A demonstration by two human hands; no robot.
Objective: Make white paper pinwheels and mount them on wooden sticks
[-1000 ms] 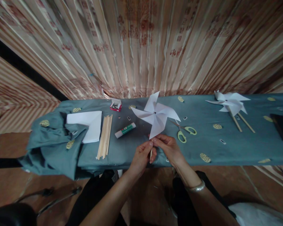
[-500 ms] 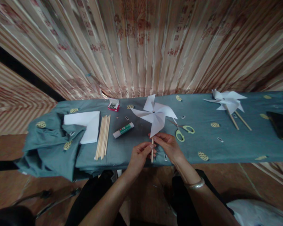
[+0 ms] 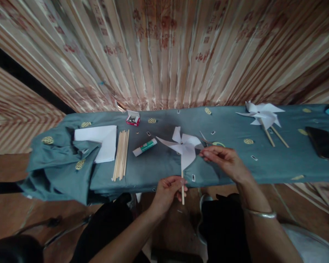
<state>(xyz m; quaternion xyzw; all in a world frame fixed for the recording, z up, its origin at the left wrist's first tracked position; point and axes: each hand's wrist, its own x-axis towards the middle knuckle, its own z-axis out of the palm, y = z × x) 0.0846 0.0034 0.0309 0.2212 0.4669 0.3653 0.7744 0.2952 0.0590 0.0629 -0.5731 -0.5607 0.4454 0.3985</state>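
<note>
A white paper pinwheel (image 3: 189, 155) on a wooden stick (image 3: 182, 195) is held up over the table's front edge. My left hand (image 3: 168, 190) is closed around the lower stick, thumb in front. My right hand (image 3: 226, 160) is at the pinwheel's right side, fingers drawn together, fingertips right by a blade's tip. Whether they pinch the blade cannot be made out. Behind that hand lie scissors (image 3: 218, 144) with light green handles, mostly covered. A glue stick (image 3: 144, 147) lies left of the pinwheel.
Left on the cloth-covered table (image 3: 153, 171) are a bundle of wooden sticks (image 3: 121, 155), folded white paper (image 3: 106, 144) and a small red box (image 3: 133, 119) of metal pieces. Finished pinwheels (image 3: 264, 113) and a black phone (image 3: 322, 142) lie right. A curtain (image 3: 164, 65) hangs behind.
My right hand has let go of the stick and moved right, to the blade's tip. The pinwheel has come down toward me, with my left hand still on its stick.
</note>
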